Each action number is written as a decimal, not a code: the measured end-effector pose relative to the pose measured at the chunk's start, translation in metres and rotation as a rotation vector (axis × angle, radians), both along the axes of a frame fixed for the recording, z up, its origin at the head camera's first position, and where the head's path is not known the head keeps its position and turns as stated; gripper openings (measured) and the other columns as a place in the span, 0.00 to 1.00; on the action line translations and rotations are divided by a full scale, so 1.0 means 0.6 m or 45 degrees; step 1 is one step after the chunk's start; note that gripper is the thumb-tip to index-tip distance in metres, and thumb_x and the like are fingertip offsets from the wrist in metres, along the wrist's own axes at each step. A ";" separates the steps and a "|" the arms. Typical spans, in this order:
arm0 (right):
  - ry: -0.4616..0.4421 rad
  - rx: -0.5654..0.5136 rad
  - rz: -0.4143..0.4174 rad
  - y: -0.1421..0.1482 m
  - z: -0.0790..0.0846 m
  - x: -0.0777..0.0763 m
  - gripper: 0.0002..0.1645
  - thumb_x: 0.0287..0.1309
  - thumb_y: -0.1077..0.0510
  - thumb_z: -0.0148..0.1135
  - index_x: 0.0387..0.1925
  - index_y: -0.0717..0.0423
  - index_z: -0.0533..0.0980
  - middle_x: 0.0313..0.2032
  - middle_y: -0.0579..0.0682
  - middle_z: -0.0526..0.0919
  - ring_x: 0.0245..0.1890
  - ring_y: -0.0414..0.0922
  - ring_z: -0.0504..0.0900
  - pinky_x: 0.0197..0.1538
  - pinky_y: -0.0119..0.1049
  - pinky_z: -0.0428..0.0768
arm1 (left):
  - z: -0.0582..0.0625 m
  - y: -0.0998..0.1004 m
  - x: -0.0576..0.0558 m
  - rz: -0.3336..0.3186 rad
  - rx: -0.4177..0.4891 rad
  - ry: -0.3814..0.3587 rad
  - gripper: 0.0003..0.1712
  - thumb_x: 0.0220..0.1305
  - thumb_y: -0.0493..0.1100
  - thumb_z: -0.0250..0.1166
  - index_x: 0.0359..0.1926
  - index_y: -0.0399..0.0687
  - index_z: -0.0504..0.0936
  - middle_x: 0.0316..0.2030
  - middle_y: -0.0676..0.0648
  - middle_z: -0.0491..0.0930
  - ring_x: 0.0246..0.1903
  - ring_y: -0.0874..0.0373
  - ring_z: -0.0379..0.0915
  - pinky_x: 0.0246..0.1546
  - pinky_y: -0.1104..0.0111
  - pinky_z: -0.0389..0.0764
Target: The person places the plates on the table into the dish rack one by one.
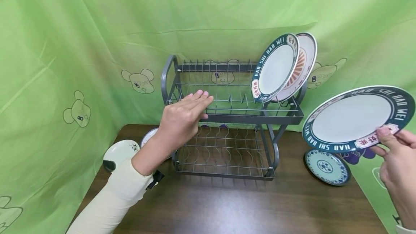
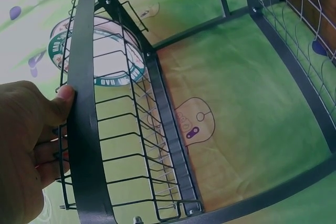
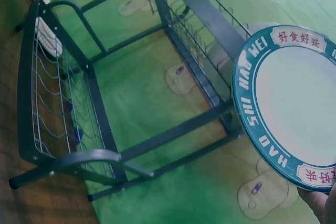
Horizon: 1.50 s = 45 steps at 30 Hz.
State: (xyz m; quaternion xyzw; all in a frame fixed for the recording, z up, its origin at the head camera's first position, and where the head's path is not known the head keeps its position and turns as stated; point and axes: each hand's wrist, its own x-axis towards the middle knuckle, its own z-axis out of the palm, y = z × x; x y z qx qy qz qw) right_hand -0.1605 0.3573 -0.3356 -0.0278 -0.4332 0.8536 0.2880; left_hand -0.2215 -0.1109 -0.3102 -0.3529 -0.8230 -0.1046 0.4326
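My right hand (image 1: 398, 165) holds an oval plate (image 1: 352, 118) with a dark green lettered rim, thumb on top and fingers beneath, to the right of the two-tier dish rack (image 1: 247, 119). In the right wrist view the plate (image 3: 294, 103) overlaps the rack's upper tier. My left hand (image 1: 182, 116) is at the front rail of that tier; its thumb presses the rail's face and its fingers reach over it among the wires. A matching green-rimmed plate (image 1: 276, 69) stands tilted at the upper tier's right end, in front of a plate with orange stripes (image 1: 303, 62).
A plate with blue patterns (image 1: 326, 167) lies on the brown table (image 1: 221, 205) right of the rack. Left of it are a white plate with a dark patch (image 1: 120, 154) and another plate (image 1: 147, 136), partly hidden by my arm. Green cloth (image 1: 81, 46) hangs behind and at both sides.
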 end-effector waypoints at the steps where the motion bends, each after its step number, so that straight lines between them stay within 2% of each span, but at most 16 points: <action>1: 0.008 0.003 -0.018 -0.006 0.003 -0.001 0.10 0.65 0.76 0.57 0.35 0.71 0.84 0.28 0.57 0.89 0.25 0.43 0.90 0.21 0.33 0.86 | 0.000 0.000 0.000 0.000 -0.001 -0.002 0.17 0.68 0.42 0.69 0.56 0.44 0.86 0.53 0.43 0.86 0.55 0.52 0.85 0.60 0.63 0.84; 6: 0.085 -0.012 -0.055 -0.035 0.016 -0.004 0.11 0.62 0.81 0.55 0.34 0.76 0.83 0.27 0.61 0.89 0.23 0.46 0.90 0.20 0.33 0.85 | 0.001 0.001 0.000 0.008 -0.012 -0.005 0.18 0.69 0.43 0.68 0.57 0.45 0.86 0.53 0.43 0.85 0.55 0.52 0.84 0.60 0.63 0.83; 10: 0.104 0.040 -0.096 -0.061 0.028 -0.009 0.10 0.60 0.83 0.56 0.35 0.79 0.82 0.26 0.62 0.88 0.21 0.47 0.89 0.20 0.33 0.85 | 0.001 0.001 0.000 0.015 -0.016 -0.004 0.17 0.69 0.43 0.68 0.57 0.45 0.86 0.53 0.43 0.85 0.55 0.52 0.84 0.60 0.63 0.83; 18: 0.042 0.211 -0.183 -0.107 0.050 -0.004 0.09 0.53 0.83 0.65 0.37 0.80 0.83 0.25 0.61 0.88 0.19 0.45 0.87 0.21 0.29 0.85 | -0.001 0.001 -0.001 0.009 0.000 0.002 0.17 0.68 0.43 0.68 0.56 0.45 0.86 0.53 0.43 0.86 0.55 0.52 0.85 0.60 0.63 0.83; 21: -0.041 0.263 -0.216 -0.120 0.059 0.000 0.11 0.51 0.81 0.68 0.38 0.77 0.84 0.24 0.59 0.89 0.16 0.43 0.84 0.19 0.27 0.83 | -0.002 0.001 -0.001 0.008 0.001 0.006 0.17 0.69 0.43 0.68 0.56 0.45 0.86 0.53 0.43 0.86 0.55 0.52 0.85 0.60 0.63 0.83; 25: -0.114 0.253 -0.209 -0.138 0.073 0.005 0.14 0.48 0.82 0.70 0.40 0.76 0.84 0.24 0.59 0.89 0.14 0.43 0.82 0.19 0.27 0.83 | -0.002 0.001 -0.001 0.013 -0.003 0.011 0.17 0.69 0.43 0.68 0.57 0.45 0.86 0.53 0.43 0.86 0.55 0.52 0.85 0.60 0.63 0.83; 31: -0.075 0.277 -0.181 -0.165 0.085 0.010 0.18 0.46 0.84 0.70 0.43 0.79 0.83 0.24 0.60 0.89 0.17 0.46 0.87 0.25 0.32 0.87 | -0.002 0.000 -0.001 0.018 -0.006 0.000 0.18 0.69 0.43 0.68 0.58 0.45 0.86 0.54 0.44 0.85 0.56 0.53 0.84 0.61 0.63 0.83; 36: 0.001 0.466 -0.191 -0.186 0.092 0.019 0.20 0.46 0.80 0.73 0.44 0.82 0.81 0.24 0.58 0.89 0.19 0.44 0.87 0.28 0.31 0.88 | -0.001 0.001 0.000 0.016 -0.008 -0.004 0.18 0.69 0.43 0.68 0.58 0.45 0.86 0.54 0.44 0.85 0.56 0.53 0.84 0.61 0.63 0.83; 39: -0.017 0.711 -0.263 -0.195 0.098 0.026 0.19 0.49 0.75 0.75 0.44 0.81 0.82 0.23 0.52 0.89 0.19 0.40 0.87 0.31 0.26 0.88 | -0.001 0.000 0.000 0.014 -0.006 -0.001 0.18 0.69 0.43 0.68 0.57 0.45 0.86 0.53 0.43 0.86 0.56 0.52 0.84 0.61 0.63 0.83; 41: -0.008 0.826 -0.304 -0.200 0.102 0.030 0.17 0.50 0.73 0.75 0.43 0.80 0.83 0.22 0.50 0.89 0.19 0.38 0.86 0.32 0.23 0.87 | 0.000 0.001 0.001 0.010 -0.003 -0.001 0.18 0.68 0.43 0.69 0.57 0.45 0.86 0.53 0.43 0.86 0.56 0.52 0.84 0.61 0.63 0.83; 43: 0.076 0.876 -0.335 -0.207 0.104 0.031 0.16 0.51 0.73 0.74 0.41 0.81 0.82 0.22 0.49 0.88 0.18 0.38 0.84 0.32 0.20 0.86 | 0.000 0.001 0.001 0.008 0.002 0.000 0.18 0.68 0.43 0.69 0.57 0.45 0.86 0.53 0.43 0.86 0.56 0.52 0.84 0.61 0.63 0.83; 45: 0.188 0.847 -0.347 -0.217 0.107 0.030 0.15 0.50 0.75 0.74 0.39 0.84 0.82 0.21 0.49 0.87 0.16 0.38 0.81 0.30 0.19 0.84 | -0.001 0.001 0.001 0.007 0.006 -0.001 0.18 0.68 0.43 0.69 0.57 0.45 0.86 0.53 0.43 0.86 0.56 0.52 0.84 0.61 0.63 0.83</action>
